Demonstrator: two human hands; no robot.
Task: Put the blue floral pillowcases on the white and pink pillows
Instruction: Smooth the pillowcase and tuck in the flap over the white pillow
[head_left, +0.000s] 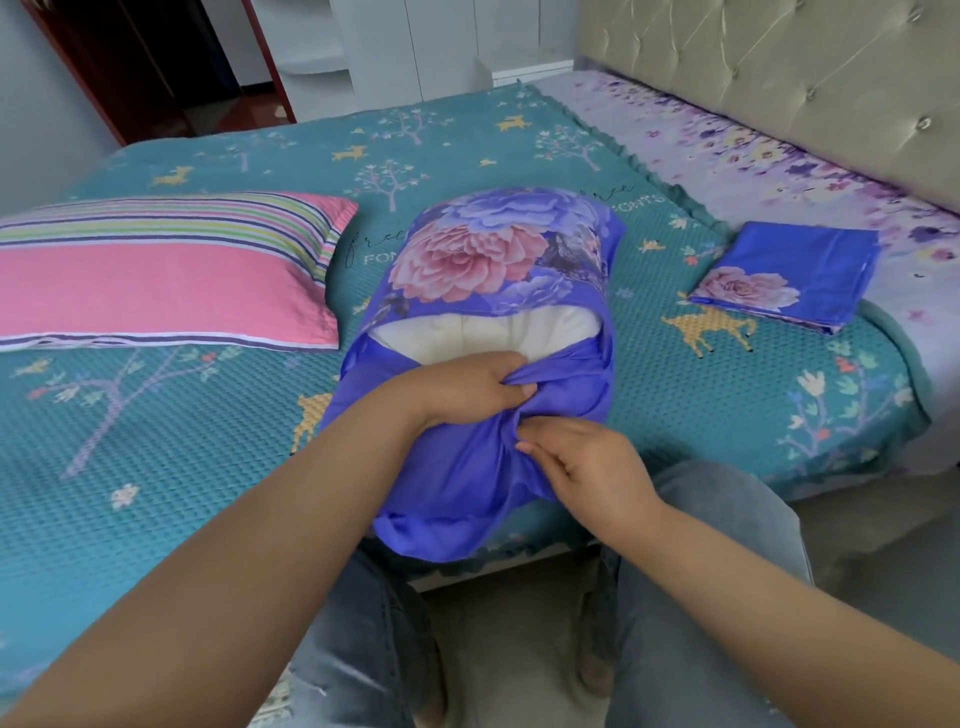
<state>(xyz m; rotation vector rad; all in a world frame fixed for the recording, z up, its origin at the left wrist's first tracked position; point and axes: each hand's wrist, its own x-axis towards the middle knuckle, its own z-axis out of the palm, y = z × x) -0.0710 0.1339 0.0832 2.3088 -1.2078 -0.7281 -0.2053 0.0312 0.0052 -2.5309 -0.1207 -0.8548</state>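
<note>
Two hands are engaged at the open end of the blue floral pillowcase (498, 244), which serves as the landmark. The left hand (467, 387) has its grip clamped on a bunch of the plain blue cloth just below the mouth; the right hand (587, 467), just beside it on the near side, has its fingers laid against the same gathered fold, and whether cloth is pinched cannot be told. The white pillow (483, 332) is mostly inside the pillowcase, its near edge exposed at the mouth. The cloth is judged thin, soft and slippery, so the hem at both corners of the mouth is best taken and drawn over the yielding, light pillow. Left of the pillowcase the pink pillow (156, 280) lies bare on the bed (156, 441); to its right the second pillowcase (789, 275) lies folded.
</note>
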